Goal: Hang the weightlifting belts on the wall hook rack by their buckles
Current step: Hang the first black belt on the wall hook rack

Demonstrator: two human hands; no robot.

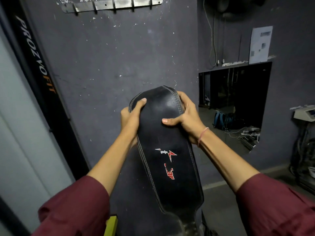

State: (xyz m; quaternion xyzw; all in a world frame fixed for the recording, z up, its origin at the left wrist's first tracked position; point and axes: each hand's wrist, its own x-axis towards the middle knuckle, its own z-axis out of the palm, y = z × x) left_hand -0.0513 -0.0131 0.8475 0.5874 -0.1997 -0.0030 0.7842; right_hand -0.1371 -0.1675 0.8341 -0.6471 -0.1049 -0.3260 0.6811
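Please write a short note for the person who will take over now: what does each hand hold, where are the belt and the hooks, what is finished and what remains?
Left hand: closed on the left edge of the wide black leather weightlifting belt with red and white logo, thumb on top.
Right hand: closed on the belt's right edge, thumb on top.
The belt is held in front of the dark wall, its far end folded over; its buckle is not visible.
The grey metal wall hook rack is above on the wall, and every hook in view is bare.
Done: the belt is picked up.
Left: find the buckle, lift the belt and hang it on a hook.
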